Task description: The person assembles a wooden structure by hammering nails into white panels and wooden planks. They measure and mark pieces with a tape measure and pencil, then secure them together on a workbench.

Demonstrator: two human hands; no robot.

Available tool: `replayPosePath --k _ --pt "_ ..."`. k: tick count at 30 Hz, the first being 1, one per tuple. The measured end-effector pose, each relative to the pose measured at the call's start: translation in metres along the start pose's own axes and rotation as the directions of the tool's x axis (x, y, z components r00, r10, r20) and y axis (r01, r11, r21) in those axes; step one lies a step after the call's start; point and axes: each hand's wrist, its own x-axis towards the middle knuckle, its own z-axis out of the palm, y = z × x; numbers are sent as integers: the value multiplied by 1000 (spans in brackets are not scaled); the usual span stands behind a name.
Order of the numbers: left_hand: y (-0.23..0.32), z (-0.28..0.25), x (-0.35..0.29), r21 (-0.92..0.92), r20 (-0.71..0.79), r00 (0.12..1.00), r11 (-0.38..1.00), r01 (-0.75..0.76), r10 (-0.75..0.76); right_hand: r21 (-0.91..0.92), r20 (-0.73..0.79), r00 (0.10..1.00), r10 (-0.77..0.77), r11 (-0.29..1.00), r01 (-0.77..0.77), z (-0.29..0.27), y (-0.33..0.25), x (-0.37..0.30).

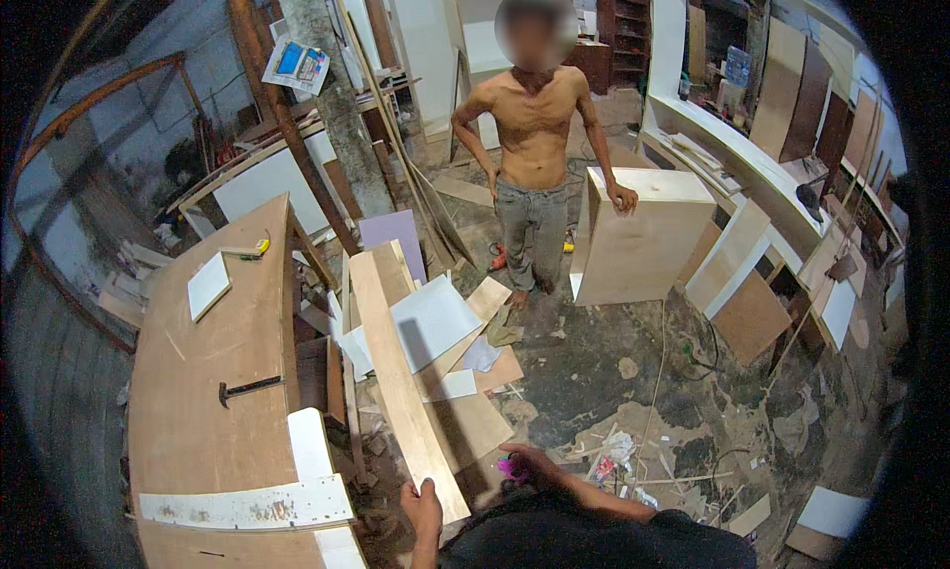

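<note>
A long pale wooden plank [398, 386] slants away from me, its near end close to my body. My left hand [423, 512] grips the plank's left edge near that end, thumb on top. My right hand [531, 466] is to the right of the plank and apart from it, fingers stretched out. A small pink-purple thing [512, 468] shows by those fingers; whether they touch it I cannot tell. Beyond the plank's right edge lie white panels [433, 322] and wooden offcuts.
A wooden worktop [213, 341] on the left carries a hammer [249, 389], a tape measure [259, 247] and a white board [209, 286]. Ahead, a person [534, 134] rests one hand on a wooden box [648, 235]. Scraps and a cord [656, 381] lie on the floor.
</note>
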Motion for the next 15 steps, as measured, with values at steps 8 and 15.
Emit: replayPosePath --k 8,15 --pt "-13 6 8 23 -117 993 1000 20 -17 -84 10 996 86 993 -85 -19 -21 10" --pt "-11 7 10 67 -165 984 996 -60 71 -191 45 993 112 976 -102 -49 -24 25"
